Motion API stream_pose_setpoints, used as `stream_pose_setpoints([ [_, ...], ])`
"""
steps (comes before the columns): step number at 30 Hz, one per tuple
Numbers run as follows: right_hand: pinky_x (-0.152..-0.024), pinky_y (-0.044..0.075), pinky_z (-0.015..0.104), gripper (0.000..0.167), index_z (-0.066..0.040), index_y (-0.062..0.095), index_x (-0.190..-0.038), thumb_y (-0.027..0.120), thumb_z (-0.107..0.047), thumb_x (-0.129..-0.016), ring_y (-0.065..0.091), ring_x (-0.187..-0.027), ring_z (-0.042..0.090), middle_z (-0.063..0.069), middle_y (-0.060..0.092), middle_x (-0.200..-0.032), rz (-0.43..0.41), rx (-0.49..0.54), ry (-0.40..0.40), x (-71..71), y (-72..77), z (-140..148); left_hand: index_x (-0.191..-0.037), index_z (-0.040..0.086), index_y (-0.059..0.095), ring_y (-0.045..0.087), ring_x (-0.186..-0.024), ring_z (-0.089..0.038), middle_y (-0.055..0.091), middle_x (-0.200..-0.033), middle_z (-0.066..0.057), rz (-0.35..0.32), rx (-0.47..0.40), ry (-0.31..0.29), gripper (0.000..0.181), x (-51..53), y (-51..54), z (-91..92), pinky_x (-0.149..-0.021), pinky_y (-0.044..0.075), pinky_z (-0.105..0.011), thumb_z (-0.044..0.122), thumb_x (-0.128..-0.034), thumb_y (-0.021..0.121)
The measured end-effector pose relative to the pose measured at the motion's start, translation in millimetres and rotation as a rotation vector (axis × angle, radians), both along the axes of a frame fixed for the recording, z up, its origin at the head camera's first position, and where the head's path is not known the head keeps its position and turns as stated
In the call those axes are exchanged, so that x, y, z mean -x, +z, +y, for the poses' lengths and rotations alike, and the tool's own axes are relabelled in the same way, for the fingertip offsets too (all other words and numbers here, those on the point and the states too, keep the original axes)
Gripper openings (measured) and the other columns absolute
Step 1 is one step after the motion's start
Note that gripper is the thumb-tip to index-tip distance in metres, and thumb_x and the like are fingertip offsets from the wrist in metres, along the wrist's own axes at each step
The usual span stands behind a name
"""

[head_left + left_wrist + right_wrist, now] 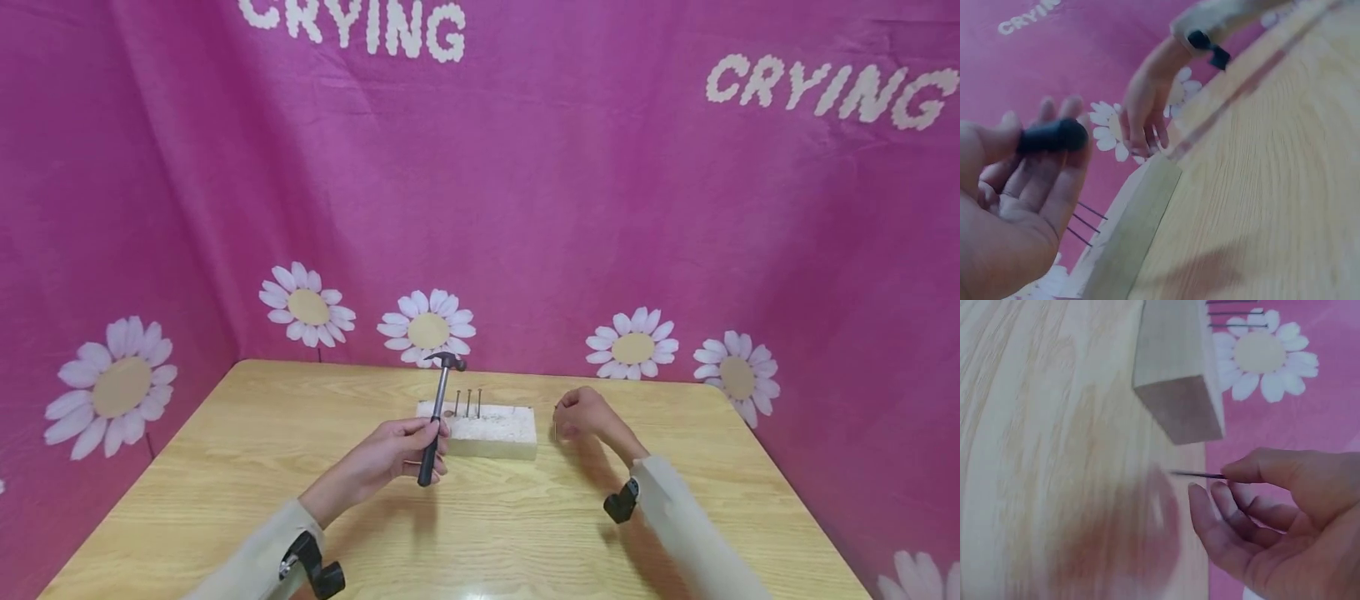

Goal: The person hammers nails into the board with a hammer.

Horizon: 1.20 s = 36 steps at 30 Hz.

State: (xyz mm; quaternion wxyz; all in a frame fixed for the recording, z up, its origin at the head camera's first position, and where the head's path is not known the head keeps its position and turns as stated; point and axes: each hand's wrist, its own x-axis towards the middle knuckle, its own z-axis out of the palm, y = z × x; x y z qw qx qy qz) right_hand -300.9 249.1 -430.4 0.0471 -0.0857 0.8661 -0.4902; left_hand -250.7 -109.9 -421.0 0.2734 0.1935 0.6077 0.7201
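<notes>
My left hand (386, 454) grips a claw hammer (428, 461) by its black handle, head up, in front of the left end of a pale wooden block (502, 429). In the left wrist view, the handle's dark end (1060, 136) lies between thumb and fingers. Three nails (468, 403) stand upright in a row in the block's top, toward its left side. To the right of the block, my right hand (588, 412) pinches a single nail (1197, 475) between thumb and fingers, its point away from the hand and apart from the block.
A light wood-grain table (510, 525) bears the block. Behind and beside it hangs a pink cloth (510, 208) printed with white daisies and lettering. Black devices are strapped to the left wrist (315, 567) and the right wrist (621, 502).
</notes>
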Motion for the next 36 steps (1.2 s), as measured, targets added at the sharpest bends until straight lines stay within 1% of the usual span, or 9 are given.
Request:
stream_pose_setpoints([
  [3, -0.061, 0.06, 0.032, 0.008, 0.008, 0.067, -0.088, 0.065, 0.006, -0.095, 0.066, -0.063, 0.017, 0.014, 0.069, -0.075, 0.028, -0.03, -0.063, 18.5, -3.9, -7, -0.129, -0.009, 0.06, 0.075, -0.09, -0.016, 0.07, -0.103, -0.005, 0.081, 0.095, 0.011, 0.038, -0.9, 3.0, -2.6, -0.085, 0.063, -0.039, 0.024, -0.1113, 0.053],
  [6, -0.067, 0.064, 0.037, 0.008, 0.011, 0.066, -0.097, 0.067, 0.003, -0.096, 0.072, -0.07, 0.018, 0.02, 0.072, -0.086, 0.143, 0.067, -0.013, 19.1, -7.7, -8, -0.131, -0.016, 0.056, 0.076, -0.088, -0.017, 0.072, -0.103, -0.012, 0.17, 0.173, 0.027, 0.043, -1.3, 6.6, -3.4, -0.085, 0.063, -0.045, 0.022, -0.1114, 0.053],
  [7, -0.069, 0.065, 0.041, 0.009, 0.013, 0.065, -0.098, 0.067, 0.005, -0.096, 0.072, -0.072, 0.019, 0.023, 0.072, -0.088, 0.154, 0.077, -0.032, 22.9, -10.4, -11, -0.13, -0.017, 0.056, 0.076, -0.087, -0.017, 0.072, -0.103, -0.015, 0.203, 0.198, 0.039, 0.042, -1.4, 7.7, -3.6, -0.084, 0.064, -0.046, 0.02, -0.1115, 0.052],
  [10, -0.073, 0.065, 0.044, 0.009, 0.013, 0.066, -0.098, 0.068, 0.006, -0.095, 0.073, -0.075, 0.019, 0.028, 0.073, -0.092, 0.231, 0.122, -0.025, 21.2, -12.4, -25, -0.123, -0.018, 0.059, 0.075, -0.078, -0.018, 0.071, -0.098, -0.02, 0.296, 0.279, 0.092, 0.035, -0.8, 10.8, -3.3, -0.074, 0.065, -0.042, 0.014, -0.1118, 0.05],
  [14, -0.072, 0.063, 0.031, 0.005, 0.01, 0.067, -0.098, 0.068, 0.006, -0.095, 0.073, -0.079, 0.025, 0.026, 0.074, -0.094, 0.336, 0.096, -0.033, 19.2, -10.9, -42, -0.112, -0.015, 0.061, 0.068, -0.066, -0.013, 0.066, -0.087, -0.013, 0.409, 0.385, 0.143, 0.028, 1.6, 11.6, -2.8, -0.059, 0.06, -0.032, 0.008, -0.112, 0.046],
  [17, -0.072, 0.058, 0.022, 0.007, 0.008, 0.068, -0.1, 0.07, 0.005, -0.094, 0.073, -0.083, 0.033, 0.025, 0.074, -0.094, 0.381, 0.098, -0.047, 18.4, -7.4, -53, -0.105, -0.012, 0.062, 0.064, -0.062, -0.012, 0.065, -0.083, -0.009, 0.476, 0.448, 0.168, 0.024, 4.2, 9.5, -3.3, -0.055, 0.059, -0.035, 0.006, -0.1113, 0.046],
  [22, -0.078, 0.057, 0.019, 0.015, 0.009, 0.071, -0.108, 0.073, 0.004, -0.094, 0.075, -0.091, 0.035, 0.024, 0.076, -0.1, 0.377, 0.145, -0.072, 19.6, -9.8, -69, -0.097, -0.005, 0.063, 0.068, -0.065, -0.018, 0.066, -0.08, -0.009, 0.572, 0.527, 0.193, 0.022, 7.3, 7.6, -6.0, -0.056, 0.06, -0.033, 0.005, -0.1103, 0.048],
  [29, -0.077, 0.056, 0.017, 0.013, 0.007, 0.074, -0.104, 0.076, 0.004, -0.092, 0.075, -0.085, 0.02, 0.022, 0.077, -0.096, 0.348, 0.233, -0.098, 17.4, -21.8, -87, -0.096, -0.005, 0.063, 0.07, -0.068, -0.022, 0.065, -0.078, -0.006, 0.668, 0.602, 0.226, 0.022, 13.0, 8.7, -7.3, -0.055, 0.057, -0.026, 0.004, -0.1098, 0.05],
  [36, -0.077, 0.059, 0.02, 0.012, 0.011, 0.072, -0.102, 0.074, 0.008, -0.091, 0.076, -0.086, 0.028, 0.024, 0.076, -0.095, 0.356, 0.241, -0.079, 21.1, -28.0, -94, -0.092, -0.004, 0.065, 0.066, -0.067, -0.02, 0.064, -0.076, -0.005, 0.744, 0.638, 0.278, 0.022, 20.6, 9.1, -5.3, -0.056, 0.053, -0.024, 0.003, -0.1085, 0.052],
])
